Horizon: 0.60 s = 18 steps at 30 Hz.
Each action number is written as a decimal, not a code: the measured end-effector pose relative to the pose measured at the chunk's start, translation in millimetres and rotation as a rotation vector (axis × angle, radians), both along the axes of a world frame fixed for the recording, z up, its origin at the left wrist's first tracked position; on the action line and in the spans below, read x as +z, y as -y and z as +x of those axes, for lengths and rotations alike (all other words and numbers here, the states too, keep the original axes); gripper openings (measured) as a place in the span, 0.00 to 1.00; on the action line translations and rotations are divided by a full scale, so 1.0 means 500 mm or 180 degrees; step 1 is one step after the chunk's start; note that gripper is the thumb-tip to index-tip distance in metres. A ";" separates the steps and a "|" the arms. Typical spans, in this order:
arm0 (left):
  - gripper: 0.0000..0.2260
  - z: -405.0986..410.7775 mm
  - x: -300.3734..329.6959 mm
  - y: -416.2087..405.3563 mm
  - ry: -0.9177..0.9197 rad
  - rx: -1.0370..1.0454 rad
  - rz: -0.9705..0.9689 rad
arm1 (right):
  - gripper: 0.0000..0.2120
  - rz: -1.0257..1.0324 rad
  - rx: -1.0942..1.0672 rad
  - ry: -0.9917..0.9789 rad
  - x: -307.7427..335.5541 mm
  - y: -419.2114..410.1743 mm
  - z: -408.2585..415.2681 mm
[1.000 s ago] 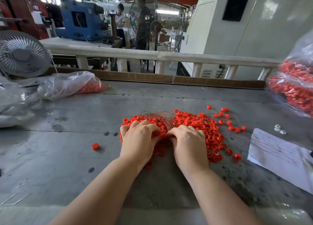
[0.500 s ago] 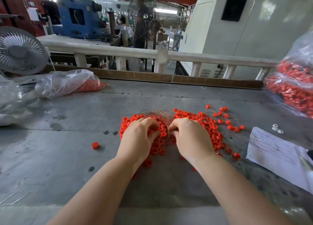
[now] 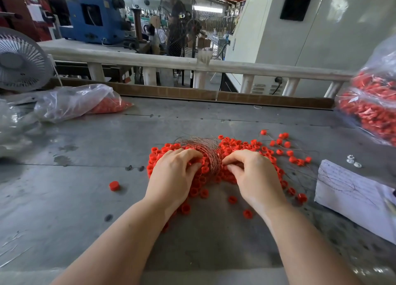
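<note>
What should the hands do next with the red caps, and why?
Probably pinch one wire out of the wire bundle: the left hand and right hand both have curled fingers in the red caps, close on either side of it.

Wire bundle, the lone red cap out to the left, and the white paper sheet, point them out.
wire bundle (image 3: 203,146), head view, arched strands at its top.
lone red cap (image 3: 114,185), head view, its flat top face.
white paper sheet (image 3: 351,192), head view, bare middle of the sheet.
</note>
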<state>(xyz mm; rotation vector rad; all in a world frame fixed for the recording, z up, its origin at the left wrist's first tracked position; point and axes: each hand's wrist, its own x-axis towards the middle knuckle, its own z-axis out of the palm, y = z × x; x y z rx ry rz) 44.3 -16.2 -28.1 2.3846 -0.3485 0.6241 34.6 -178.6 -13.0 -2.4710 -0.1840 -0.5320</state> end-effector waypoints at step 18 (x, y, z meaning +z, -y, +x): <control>0.10 -0.012 0.004 -0.005 0.0002 0.0119 -0.0251 | 0.05 -0.0260 0.0185 0.0611 -0.021 -0.023 0.009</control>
